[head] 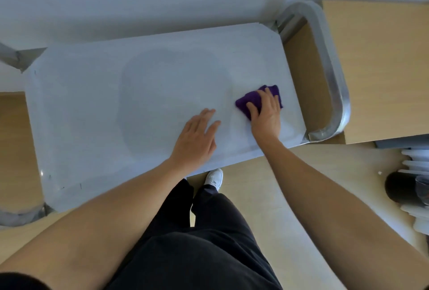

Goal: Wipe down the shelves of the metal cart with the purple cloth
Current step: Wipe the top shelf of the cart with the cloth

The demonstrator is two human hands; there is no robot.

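Observation:
The metal cart's top shelf is a pale, shiny flat tray seen from above. A bunched purple cloth lies on its right part, near the handle end. My right hand presses flat on the cloth, fingers spread over it, covering its near half. My left hand rests palm-down on the bare shelf just left of the cloth, fingers apart and holding nothing. Lower shelves are hidden under the top one.
A curved steel handle loops round the cart's right end; another rail shows at the lower left. A wooden surface stands right of the cart. Stacked white containers and a dark object sit at the right edge. My white shoe is under the near edge.

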